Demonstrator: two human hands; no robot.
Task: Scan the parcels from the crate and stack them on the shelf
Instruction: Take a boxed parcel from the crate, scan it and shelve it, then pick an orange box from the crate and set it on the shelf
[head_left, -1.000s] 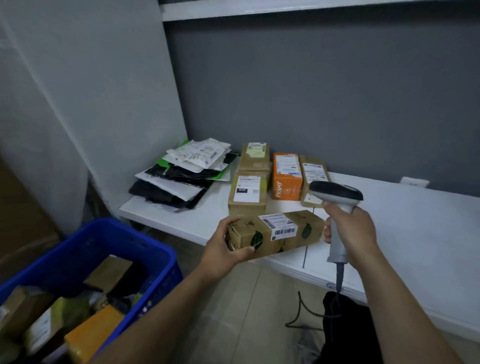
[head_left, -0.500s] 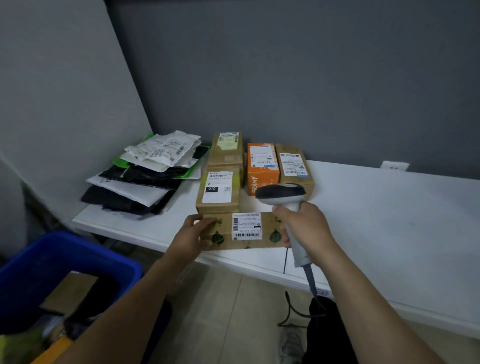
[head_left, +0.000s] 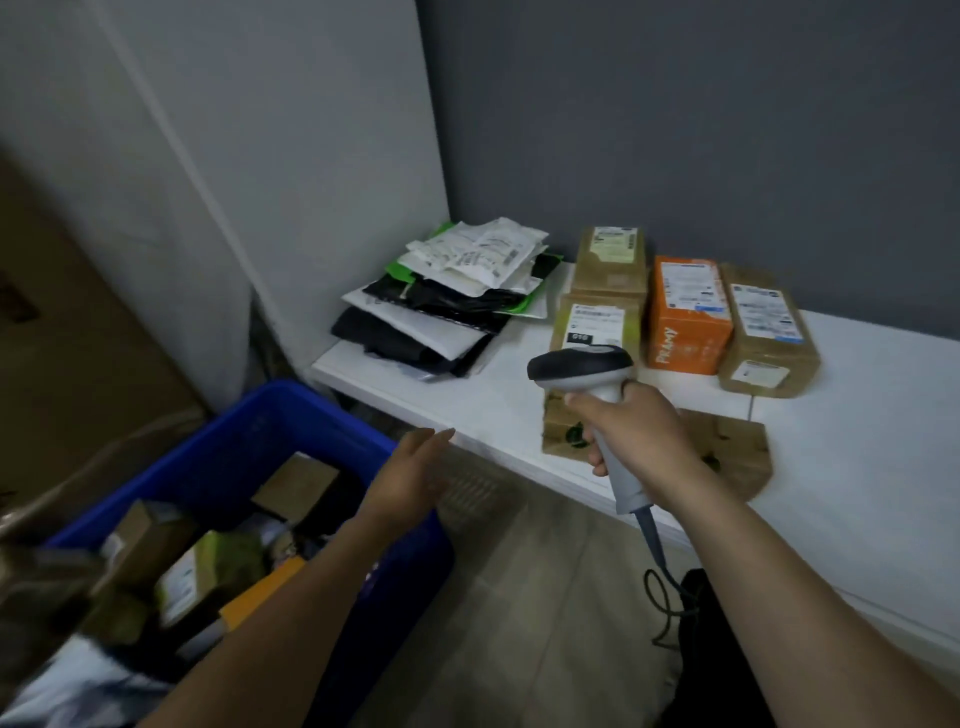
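My right hand (head_left: 636, 431) grips a grey handheld barcode scanner (head_left: 584, 366) by its handle, above the front of the white shelf (head_left: 857, 415). Partly hidden behind that hand, a brown cardboard parcel with leaf marks (head_left: 732, 447) lies flat near the shelf's front edge. My left hand (head_left: 415, 467) is empty, fingers straight, hovering over the right rim of the blue crate (head_left: 260, 431). Several boxed parcels (head_left: 208, 566) lie inside the crate. Further back on the shelf stand two brown boxes (head_left: 597, 322), an orange box (head_left: 688, 317) and another brown box (head_left: 766, 327).
A pile of white, black and green mailer bags (head_left: 452, 296) fills the shelf's left end against the white wall. The scanner's cable (head_left: 660, 587) hangs down to the tiled floor. A dark object (head_left: 727, 649) sits under the shelf on the right.
My left hand has let go of the leaf-marked parcel, which now lies on the shelf, and has moved left toward the crate. The view has swung back left.
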